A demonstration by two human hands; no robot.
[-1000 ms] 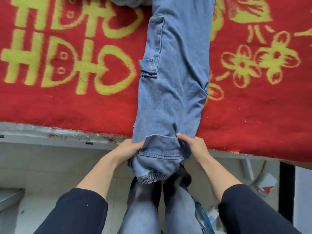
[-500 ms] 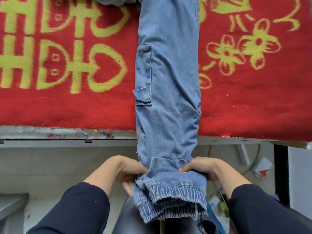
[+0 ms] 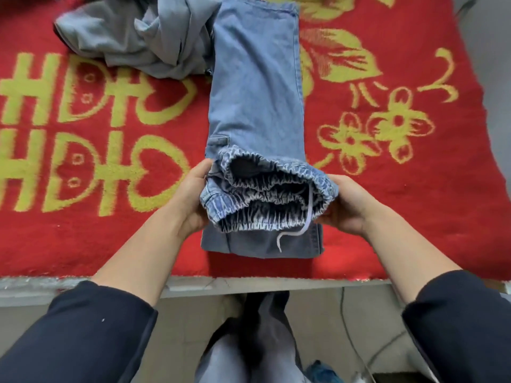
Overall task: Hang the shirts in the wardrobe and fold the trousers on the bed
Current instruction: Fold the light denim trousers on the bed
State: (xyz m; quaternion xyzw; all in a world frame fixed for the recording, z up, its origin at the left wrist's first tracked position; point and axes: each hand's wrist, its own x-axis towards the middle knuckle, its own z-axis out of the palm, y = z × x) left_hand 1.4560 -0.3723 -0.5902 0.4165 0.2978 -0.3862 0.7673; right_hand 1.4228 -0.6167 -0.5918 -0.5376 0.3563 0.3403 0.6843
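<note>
Light blue denim trousers (image 3: 255, 87) lie lengthwise on the red bed cover (image 3: 387, 205), legs together. Their elastic cuffs (image 3: 268, 197) are lifted and folded back over the legs, openings facing me, with a white drawstring hanging down. My left hand (image 3: 190, 200) grips the left side of the cuff end. My right hand (image 3: 348, 205) grips the right side. Both hold the cuffs above the cloth lying underneath.
A crumpled grey garment (image 3: 138, 40) lies on the bed at the upper left, touching the trousers. The red cover bears yellow characters and flowers. The bed's pale front edge (image 3: 249, 286) runs across below my hands; the floor and my legs are beneath.
The cuff end hung over the bed's edge before. Both hands have lifted it up and forward over the bed, folding the legs back on themselves. The view has tilted further onto the bed.
</note>
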